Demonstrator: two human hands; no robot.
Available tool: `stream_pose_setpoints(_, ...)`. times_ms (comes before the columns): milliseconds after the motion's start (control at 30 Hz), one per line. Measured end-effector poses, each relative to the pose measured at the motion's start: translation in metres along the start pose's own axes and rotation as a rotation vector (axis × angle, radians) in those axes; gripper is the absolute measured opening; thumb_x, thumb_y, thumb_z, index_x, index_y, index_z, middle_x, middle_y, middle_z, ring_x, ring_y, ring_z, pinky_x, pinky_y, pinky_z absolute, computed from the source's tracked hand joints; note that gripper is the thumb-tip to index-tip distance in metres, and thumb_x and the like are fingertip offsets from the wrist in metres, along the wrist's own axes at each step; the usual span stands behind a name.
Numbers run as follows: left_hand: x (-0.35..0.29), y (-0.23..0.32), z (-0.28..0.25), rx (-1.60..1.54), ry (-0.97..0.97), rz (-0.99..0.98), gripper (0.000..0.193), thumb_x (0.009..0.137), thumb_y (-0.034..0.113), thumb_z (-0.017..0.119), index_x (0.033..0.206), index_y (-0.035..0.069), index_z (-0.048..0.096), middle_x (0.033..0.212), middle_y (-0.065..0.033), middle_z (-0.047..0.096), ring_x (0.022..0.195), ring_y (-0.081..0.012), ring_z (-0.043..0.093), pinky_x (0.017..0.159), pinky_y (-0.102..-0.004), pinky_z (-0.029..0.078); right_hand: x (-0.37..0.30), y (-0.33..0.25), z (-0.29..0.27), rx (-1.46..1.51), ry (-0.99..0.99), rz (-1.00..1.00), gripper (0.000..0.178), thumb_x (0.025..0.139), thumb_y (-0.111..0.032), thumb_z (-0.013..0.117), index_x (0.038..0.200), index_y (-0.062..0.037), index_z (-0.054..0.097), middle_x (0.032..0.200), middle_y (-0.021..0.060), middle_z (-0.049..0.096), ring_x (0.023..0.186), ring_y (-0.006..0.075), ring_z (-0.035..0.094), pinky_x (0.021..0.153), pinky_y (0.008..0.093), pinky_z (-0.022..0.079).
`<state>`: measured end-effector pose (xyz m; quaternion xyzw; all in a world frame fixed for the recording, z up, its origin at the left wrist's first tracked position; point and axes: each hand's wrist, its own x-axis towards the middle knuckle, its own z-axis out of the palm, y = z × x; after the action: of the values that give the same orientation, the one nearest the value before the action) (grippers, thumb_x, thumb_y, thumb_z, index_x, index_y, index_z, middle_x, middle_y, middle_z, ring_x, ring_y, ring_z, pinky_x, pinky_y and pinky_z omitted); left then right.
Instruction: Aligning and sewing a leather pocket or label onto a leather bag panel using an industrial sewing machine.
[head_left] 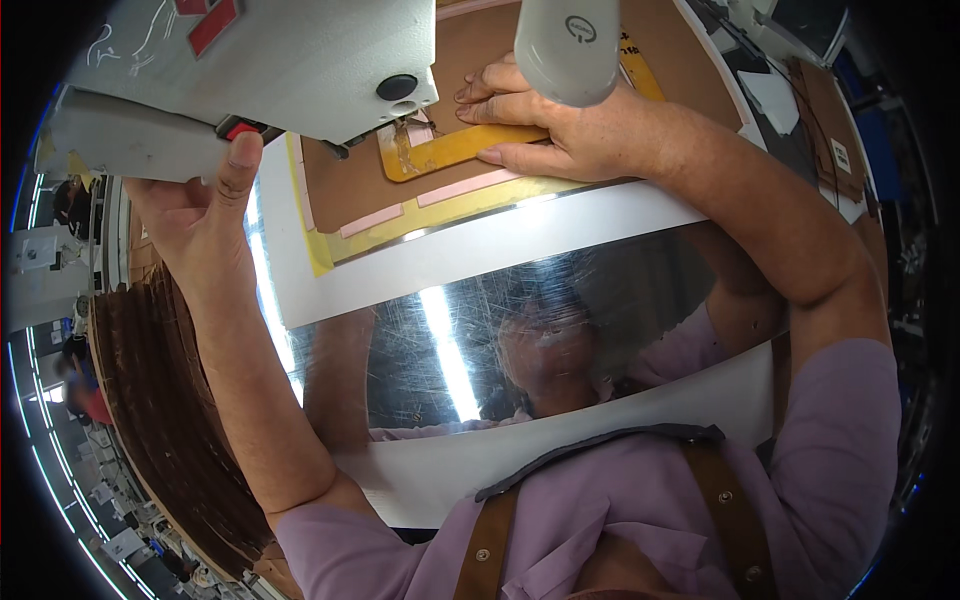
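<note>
My left hand point(195, 215) is at the left of a grey sewing machine head point(300, 60). Its thumb is stretched upward against a red button point(240, 130), while the other fingers are partly hidden behind the machine's lower edge. My right hand point(570, 125) lies flat with fingers spread, pressing on a yellow frame-like template point(440, 152) and a brown sheet point(350, 195). Pink strips point(465, 187) and yellow tape point(320, 250) border the brown sheet. Its near corner sits close to the needle area under the machine head.
A white rounded lamp-like part point(568, 50) hangs above my right hand. Nearest me is a scratched, shiny metal plate point(480, 345) on a white surface point(400, 485). Stacked dark brown sheets point(155, 380) stand at the left; more brown pieces point(835, 130) lie at the far right.
</note>
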<state>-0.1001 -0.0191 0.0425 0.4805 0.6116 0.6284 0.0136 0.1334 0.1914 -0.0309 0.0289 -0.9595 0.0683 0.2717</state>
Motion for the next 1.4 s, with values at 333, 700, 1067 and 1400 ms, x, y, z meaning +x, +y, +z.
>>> stream_pose_setpoints(333, -0.048, -0.025, -0.022, 0.233, -0.232, -0.125, 0.083, 0.076, 0.04, 0.092, 0.136, 0.003, 0.05, 0.132, -0.015, 0.057, 0.125, -0.0242, 0.056, 0.109, -0.0399, 0.042, 0.003, -0.004, -0.003, -0.006, -0.001, -0.012, 0.036, 0.093, -0.033, 0.069, 0.113, -0.0048, 0.077, 0.114, 0.0084, 0.07, 0.106, 0.0224, 0.067, 0.09, 0.0363, 0.056)
stream_pose_setpoints(700, -0.062, -0.011, 0.023, 0.728, -0.528, 0.194, 0.034, 0.085, 0.027, 0.081, 0.114, 0.01, 0.077, 0.121, -0.0077, 0.075, 0.121, -0.0233, 0.066, 0.118, -0.0477, 0.034, -0.003, 0.0, -0.003, 0.023, 0.035, -0.021, 0.034, 0.09, -0.032, 0.072, 0.109, -0.0041, 0.078, 0.108, 0.0088, 0.07, 0.102, 0.0235, 0.067, 0.088, 0.0377, 0.056)
stream_pose_setpoints(1067, -0.072, -0.015, 0.026, 0.848, -0.482, 0.293, 0.053, 0.089, 0.036, 0.076, 0.133, 0.008, 0.064, 0.135, -0.0128, 0.066, 0.129, -0.0258, 0.06, 0.117, -0.0495, 0.031, -0.006, -0.012, -0.02, -0.035, 0.01, -0.038, 0.038, 0.091, -0.036, 0.071, 0.111, -0.0043, 0.072, 0.11, 0.0101, 0.069, 0.104, 0.0258, 0.067, 0.09, 0.0391, 0.056)
stream_pose_setpoints(1400, -0.081, 0.016, 0.021, 0.917, -0.483, 0.188, 0.065, 0.091, 0.046, 0.066, 0.135, -0.002, 0.062, 0.137, -0.0234, 0.063, 0.135, -0.032, 0.055, 0.122, -0.0522, 0.022, -0.008, -0.038, -0.045, 0.018, -0.056, 0.098, 0.045, 0.09, -0.041, 0.07, 0.116, -0.0054, 0.066, 0.115, 0.0137, 0.068, 0.111, 0.0295, 0.066, 0.095, 0.0422, 0.054)
